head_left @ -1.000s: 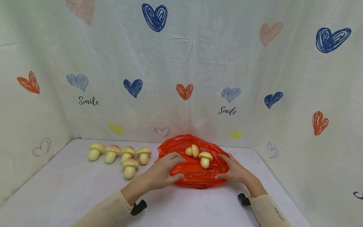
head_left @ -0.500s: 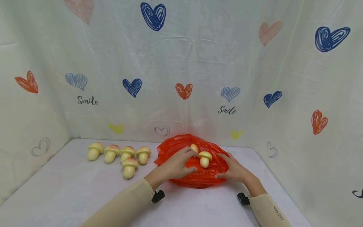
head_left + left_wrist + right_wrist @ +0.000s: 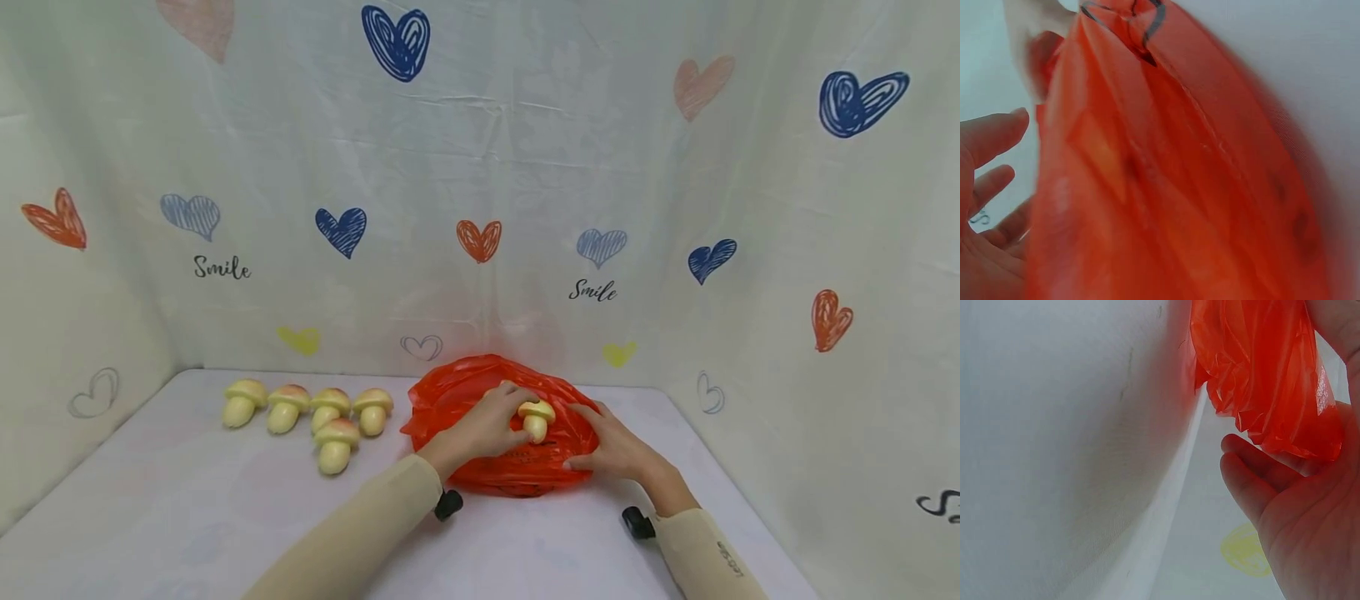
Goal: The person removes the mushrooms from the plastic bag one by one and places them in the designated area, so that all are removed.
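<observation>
A red plastic bag [image 3: 450, 392] lies with its mouth wide apart on the white table. My left hand [image 3: 480, 427] reaches over it, fingertips and thumb beside a yellow-capped mushroom [image 3: 536, 423] in the bag. In the left wrist view the left fingers [image 3: 994, 134] are spread, with nothing visibly held; the bag hides much of that view. My right hand [image 3: 618, 446] holds the bag's right side, thumb and fingers apart along the rim. The right wrist view shows crumpled bag film [image 3: 1266, 369] between that thumb and the fingers [image 3: 1247, 475].
Several mushrooms [image 3: 330, 408] with yellow and pinkish caps stand together on the table [image 3: 187, 500], left of the bag. Behind the table hangs a white curtain [image 3: 420, 150] printed with hearts, and it also runs along both sides.
My left hand has moved right, over the bag's left side to the standing mushroom. The lying mushroom there has become hidden behind it. My right hand stays at the bag, and the view turns slightly right.
</observation>
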Demonstrator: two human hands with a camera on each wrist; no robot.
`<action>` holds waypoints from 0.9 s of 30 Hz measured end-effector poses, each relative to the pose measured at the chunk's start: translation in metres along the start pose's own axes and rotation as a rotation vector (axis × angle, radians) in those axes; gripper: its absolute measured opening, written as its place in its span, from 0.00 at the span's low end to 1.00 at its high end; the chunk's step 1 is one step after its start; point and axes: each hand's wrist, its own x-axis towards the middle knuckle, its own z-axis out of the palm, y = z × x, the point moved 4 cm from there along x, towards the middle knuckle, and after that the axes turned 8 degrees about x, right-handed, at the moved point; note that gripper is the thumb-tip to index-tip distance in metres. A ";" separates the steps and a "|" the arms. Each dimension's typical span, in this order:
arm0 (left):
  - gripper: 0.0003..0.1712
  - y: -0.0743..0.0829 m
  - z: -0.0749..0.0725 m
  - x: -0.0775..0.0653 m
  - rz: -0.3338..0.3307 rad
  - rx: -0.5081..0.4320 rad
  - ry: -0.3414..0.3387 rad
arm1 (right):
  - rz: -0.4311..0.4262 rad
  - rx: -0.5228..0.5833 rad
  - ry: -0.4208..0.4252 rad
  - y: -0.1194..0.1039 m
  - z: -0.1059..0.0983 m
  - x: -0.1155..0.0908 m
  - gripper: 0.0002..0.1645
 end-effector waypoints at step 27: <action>0.38 -0.019 0.046 0.042 -0.108 0.037 -0.016 | -0.003 -0.020 -0.011 -0.004 0.000 -0.001 0.58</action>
